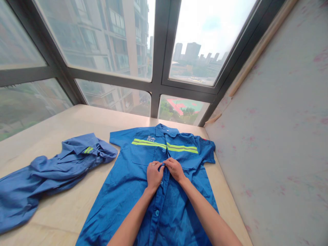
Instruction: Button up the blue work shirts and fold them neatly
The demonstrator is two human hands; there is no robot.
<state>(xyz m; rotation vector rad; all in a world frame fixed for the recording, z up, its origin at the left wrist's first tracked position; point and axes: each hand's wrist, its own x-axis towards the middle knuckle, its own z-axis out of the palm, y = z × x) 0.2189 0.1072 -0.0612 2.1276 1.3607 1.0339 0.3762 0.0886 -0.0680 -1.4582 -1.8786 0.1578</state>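
A blue short-sleeved work shirt point(128, 191) with yellow-green reflective stripes lies flat, front up, on a beige surface point(64, 212). My left hand point(154, 174) and my right hand point(175, 169) meet at the shirt's button placket, just below the chest stripes. Both hands have their fingers curled and pinch the placket fabric between them. A ring shows on my left hand. Buttons run down the placket below my hands.
A second blue work garment point(51, 171) lies crumpled to the left on the same surface. Large windows point(102, 44) stand behind the surface. A pale wall point(276, 136) closes off the right side.
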